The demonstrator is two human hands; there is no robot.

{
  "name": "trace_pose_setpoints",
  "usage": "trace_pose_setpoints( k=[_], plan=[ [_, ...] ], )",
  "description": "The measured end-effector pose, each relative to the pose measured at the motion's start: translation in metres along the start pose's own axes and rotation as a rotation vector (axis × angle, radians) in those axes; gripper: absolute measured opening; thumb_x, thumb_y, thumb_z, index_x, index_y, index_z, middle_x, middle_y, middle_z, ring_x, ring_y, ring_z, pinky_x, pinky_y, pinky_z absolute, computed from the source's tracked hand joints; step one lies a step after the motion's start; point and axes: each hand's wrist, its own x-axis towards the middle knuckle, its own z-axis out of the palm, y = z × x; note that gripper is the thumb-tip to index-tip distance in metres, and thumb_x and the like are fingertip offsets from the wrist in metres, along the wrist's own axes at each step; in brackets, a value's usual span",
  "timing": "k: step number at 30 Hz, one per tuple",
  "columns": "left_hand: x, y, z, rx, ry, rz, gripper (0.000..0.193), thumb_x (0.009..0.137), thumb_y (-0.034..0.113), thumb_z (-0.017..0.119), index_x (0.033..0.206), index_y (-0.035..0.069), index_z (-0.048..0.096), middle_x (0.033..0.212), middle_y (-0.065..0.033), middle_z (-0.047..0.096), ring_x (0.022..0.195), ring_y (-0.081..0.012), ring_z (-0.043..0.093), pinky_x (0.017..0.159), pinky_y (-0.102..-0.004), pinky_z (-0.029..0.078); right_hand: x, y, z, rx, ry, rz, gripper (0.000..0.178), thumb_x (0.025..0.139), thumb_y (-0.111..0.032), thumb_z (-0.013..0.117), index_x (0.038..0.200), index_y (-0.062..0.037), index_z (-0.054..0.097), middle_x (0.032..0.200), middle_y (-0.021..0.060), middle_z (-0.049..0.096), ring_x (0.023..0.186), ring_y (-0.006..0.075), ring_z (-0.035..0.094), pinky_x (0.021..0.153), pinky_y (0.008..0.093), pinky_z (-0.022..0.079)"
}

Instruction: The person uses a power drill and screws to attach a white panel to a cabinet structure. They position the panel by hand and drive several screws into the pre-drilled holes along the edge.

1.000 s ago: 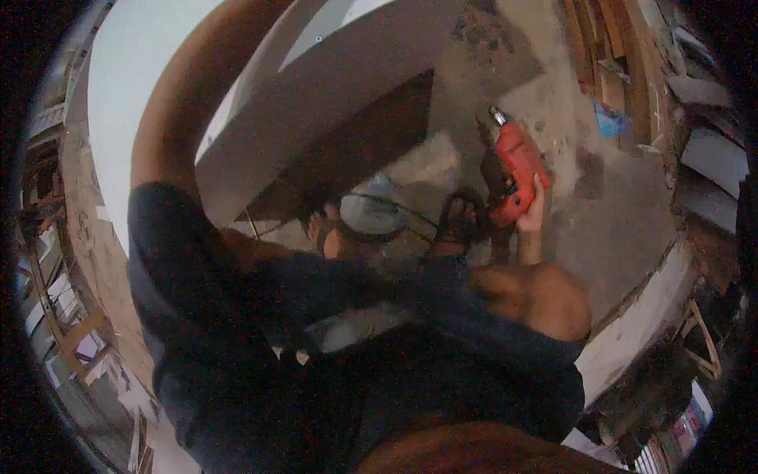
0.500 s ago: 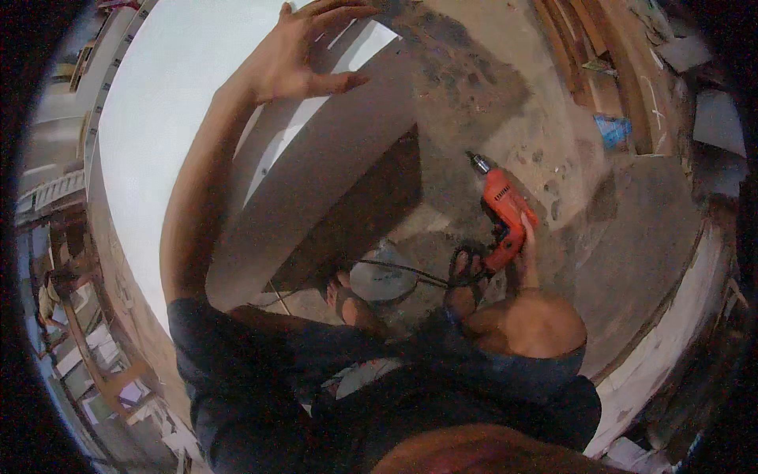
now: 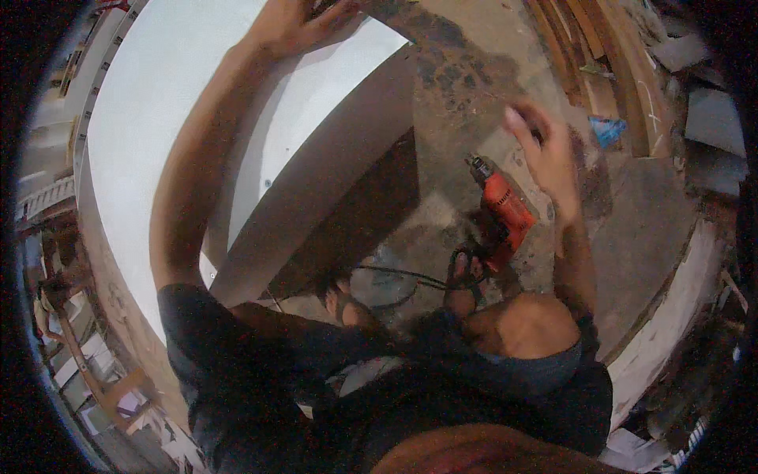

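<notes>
Drill (image 3: 508, 207): red, corded; on floor (image 3: 636, 201) near right foot (image 3: 466, 267), chuck pointing away. Likely rigid, fairly heavy, weighted toward the motor; best taken by the rear grip, cord (image 3: 399, 272) kept loose. Right hand (image 3: 547, 154): off the drill, fingers loosely bent, nothing visible in them. Left hand (image 3: 304, 30): over white panel (image 3: 138, 150), fingers partly out of frame; grasp cannot be told.

Head-worn fisheye view, upright, looked steeply down from above, sat close over the near knee (image 3: 537, 325), covered left hand (image 3: 304, 30) and right hand (image 3: 551, 154) beyond.
</notes>
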Motion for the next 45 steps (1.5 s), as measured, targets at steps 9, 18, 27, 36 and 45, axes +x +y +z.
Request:
trace_pose_setpoints(
  k=[9,18,27,36,45],
  plan=[
    [0.008,-0.001,0.021,0.049,0.208,0.201,0.027,0.087,0.02,0.056,0.073,-0.003,0.059,0.067,-0.0158,0.057,0.058,-0.0272,0.052,0.055,-0.0403,0.042,0.087,-0.107,0.044,-0.087,-0.324,-0.18,0.044,0.09,-0.034,0.058,0.107,0.007,0.059,0.099,0.0171,0.059,0.086,0.0243,0.06,0.072,0.0375,0.047],
    [0.015,0.009,0.018,0.059,0.098,0.163,0.039,0.093,0.03,0.046,0.083,-0.005,0.061,0.073,-0.0205,0.06,0.064,-0.0326,0.055,0.061,-0.0419,0.044,0.093,-0.125,0.05,-0.311,-0.304,-0.248,0.032,0.081,-0.022,0.061,0.089,0.0082,0.059,0.076,0.0193,0.06,0.074,0.0281,0.059,0.067,0.0396,0.046],
    [0.014,0.022,0.021,0.045,0.115,0.172,0.041,0.094,0.034,0.046,0.088,-0.003,0.063,0.077,-0.0191,0.062,0.068,-0.0319,0.057,0.065,-0.0423,0.045,0.11,-0.117,0.049,-0.167,-0.384,-0.139,0.02,0.078,-0.017,0.061,0.084,0.0024,0.06,0.075,0.0127,0.06,0.072,0.0202,0.057,0.063,0.0355,0.046],
    [0.021,0.023,0.021,0.087,-0.117,-0.21,0.05,0.093,0.043,0.051,0.072,-0.001,0.057,0.063,-0.0086,0.052,0.055,-0.0153,0.044,0.05,-0.0366,0.038,0.088,-0.018,0.083,0.243,-0.143,-0.393,0.042,0.081,-0.034,0.072,0.107,-0.0024,0.065,0.102,0.0091,0.067,0.096,0.0178,0.063,0.085,0.031,0.049],
    [0.022,0.024,0.038,-0.154,0.047,-0.144,0.044,0.09,0.03,0.058,0.058,0.001,0.045,0.051,-0.0066,0.043,0.045,-0.0135,0.035,0.044,-0.0352,0.033,0.081,0.007,0.135,0.784,0.094,-0.158,0.034,0.075,-0.013,0.076,0.103,0.0024,0.066,0.094,0.0077,0.069,0.086,0.0127,0.063,0.079,0.0267,0.05]
  ],
)
